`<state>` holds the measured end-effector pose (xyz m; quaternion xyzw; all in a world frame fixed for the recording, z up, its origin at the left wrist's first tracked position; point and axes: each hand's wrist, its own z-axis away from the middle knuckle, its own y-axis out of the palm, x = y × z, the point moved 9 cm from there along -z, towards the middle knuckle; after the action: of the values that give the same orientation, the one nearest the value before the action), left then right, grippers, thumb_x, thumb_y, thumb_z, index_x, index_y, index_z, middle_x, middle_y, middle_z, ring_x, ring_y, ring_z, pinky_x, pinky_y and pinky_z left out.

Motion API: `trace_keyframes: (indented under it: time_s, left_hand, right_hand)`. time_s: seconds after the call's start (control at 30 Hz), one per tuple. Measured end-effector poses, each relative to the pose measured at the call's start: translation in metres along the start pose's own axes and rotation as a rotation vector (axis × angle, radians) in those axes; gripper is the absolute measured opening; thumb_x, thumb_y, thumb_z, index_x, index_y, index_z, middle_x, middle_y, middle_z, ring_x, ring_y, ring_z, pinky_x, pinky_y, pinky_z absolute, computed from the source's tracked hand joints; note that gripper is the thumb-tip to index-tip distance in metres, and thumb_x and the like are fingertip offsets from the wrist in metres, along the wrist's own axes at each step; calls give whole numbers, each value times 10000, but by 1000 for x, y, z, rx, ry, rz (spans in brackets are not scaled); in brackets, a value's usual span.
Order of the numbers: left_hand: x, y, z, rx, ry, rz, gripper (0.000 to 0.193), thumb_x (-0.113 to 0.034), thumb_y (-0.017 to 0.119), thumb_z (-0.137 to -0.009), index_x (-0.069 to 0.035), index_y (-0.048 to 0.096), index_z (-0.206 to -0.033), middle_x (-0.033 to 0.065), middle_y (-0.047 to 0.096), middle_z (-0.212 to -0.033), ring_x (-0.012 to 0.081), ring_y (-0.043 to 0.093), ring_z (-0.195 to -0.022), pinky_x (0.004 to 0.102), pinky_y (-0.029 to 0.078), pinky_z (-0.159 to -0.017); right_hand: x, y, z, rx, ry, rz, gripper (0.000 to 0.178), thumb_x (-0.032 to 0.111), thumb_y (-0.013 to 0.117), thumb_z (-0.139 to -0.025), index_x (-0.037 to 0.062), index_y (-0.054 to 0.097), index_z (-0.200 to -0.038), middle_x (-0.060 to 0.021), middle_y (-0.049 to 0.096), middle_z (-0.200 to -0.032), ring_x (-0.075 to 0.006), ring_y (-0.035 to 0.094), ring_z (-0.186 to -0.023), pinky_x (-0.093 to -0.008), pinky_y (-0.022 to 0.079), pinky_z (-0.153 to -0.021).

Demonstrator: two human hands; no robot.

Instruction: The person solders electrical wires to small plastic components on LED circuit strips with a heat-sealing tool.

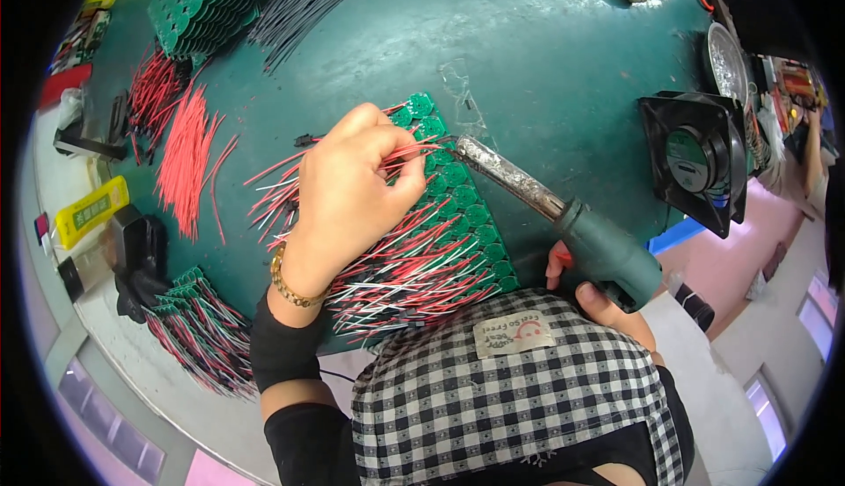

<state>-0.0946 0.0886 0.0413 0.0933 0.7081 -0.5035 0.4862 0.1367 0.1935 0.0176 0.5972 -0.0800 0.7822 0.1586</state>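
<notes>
My left hand [349,188] is closed in a pinch on a red wire [422,147], holding its end over a panel of round green circuit boards [475,215]. Rows of red, white and black wires [414,270] stick out from the panel's nearer part and fan to the left. My right hand [611,312] grips a soldering iron [607,253] with a dark green pistol-shaped handle, largely from beneath, so part of the fingers is hidden. The iron's tip points at the board right by the pinched wire; whether they touch I cannot tell.
Red wires [187,165] lie loose at the left, with stacked green boards [207,2] and dark wires [312,2] behind. A wired panel [198,332] sits at the lower left. To the right stand a black fan [695,156] and a round metal dish [726,63].
</notes>
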Motion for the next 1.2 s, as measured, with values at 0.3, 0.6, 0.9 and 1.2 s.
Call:
trace_keyframes:
  time_s: [0.3,0.6,0.9,1.2]
  left_hand:
    - [-2,0,-2,-26,27,-74,63,-3,680,-696,-5,633,-737,27,525,-707,74,410,-494,230,350,-462]
    - [-3,-2,-3,-43,24,-196,49,-75,682,-678,-56,637,-684,52,569,-715,220,559,-552,335,439,-503]
    - [-4,-3,-2,-40,32,-195,49,-89,691,-676,-64,650,-683,60,588,-745,245,596,-609,355,467,-543]
    - [-6,-2,-2,25,25,-192,73,-102,690,-718,-48,643,-731,75,590,-777,259,599,-650,354,475,-585]
  right_hand:
    - [3,-1,-4,31,-71,131,191,153,605,-803,34,644,-948,-40,656,-802,-148,655,-637,-289,532,-618]
    - [-4,1,-1,43,-24,102,246,209,601,-834,30,621,-1002,-54,640,-846,-157,640,-666,-295,521,-647]
    - [0,5,1,-7,46,-95,525,443,603,-866,15,515,-1157,-59,560,-922,-151,559,-772,-302,468,-722]
    - [-6,5,8,-47,52,-163,553,426,627,-853,18,492,-1201,-65,559,-916,-158,565,-782,-318,479,-717]
